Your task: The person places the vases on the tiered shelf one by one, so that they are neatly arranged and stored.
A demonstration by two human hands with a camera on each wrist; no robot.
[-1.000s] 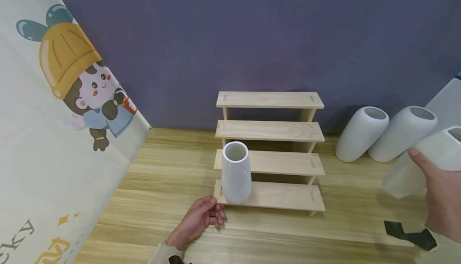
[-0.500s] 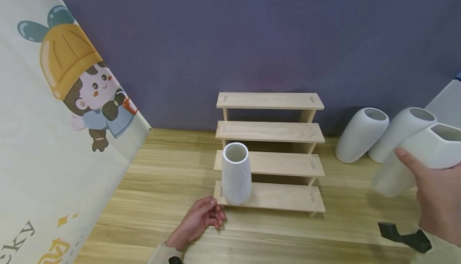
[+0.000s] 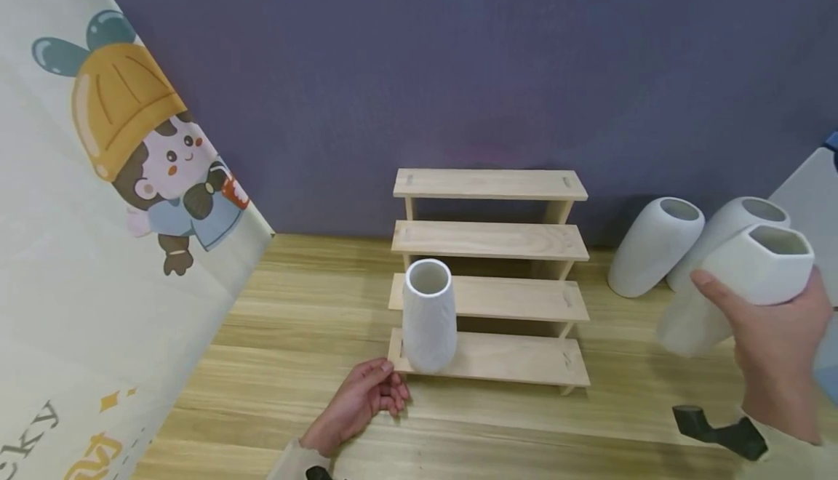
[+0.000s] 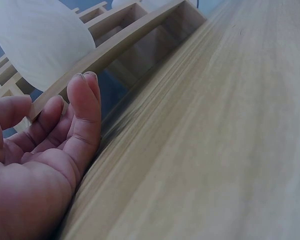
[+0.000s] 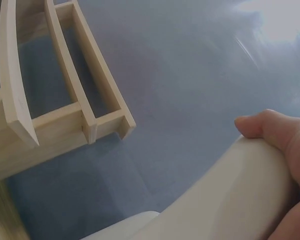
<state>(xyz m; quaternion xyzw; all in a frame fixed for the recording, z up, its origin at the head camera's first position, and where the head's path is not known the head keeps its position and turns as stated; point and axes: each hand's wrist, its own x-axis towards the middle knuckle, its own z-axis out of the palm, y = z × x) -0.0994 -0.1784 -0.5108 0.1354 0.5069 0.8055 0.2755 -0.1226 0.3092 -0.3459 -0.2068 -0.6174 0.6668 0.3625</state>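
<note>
My right hand [image 3: 779,342] grips a white vase [image 3: 740,284] with an angular mouth near its top, held tilted at the right of the head view. In the right wrist view the thumb lies along the side of this vase [image 5: 215,200]. A four-step wooden display shelf [image 3: 517,356] stands in the middle. On the left end of its lowest step stands a round-mouthed white vase [image 3: 428,327], upright. My left hand [image 3: 363,396] pinches the front left corner of that step, thumb above and fingers below, as the left wrist view shows [image 4: 40,165].
Two more white vases, a nearer one [image 3: 655,247] and one partly hidden by the held vase [image 3: 759,211], stand right of the shelf. A dark blue panel [image 3: 484,65] rises behind the wooden tabletop [image 3: 288,305]. A printed white panel [image 3: 85,305] slants along the left.
My right hand has moved left with the angular-mouthed vase, which now overlaps the farther standing vase more. The left hand, shelf and vase on the lowest step have stayed put.
</note>
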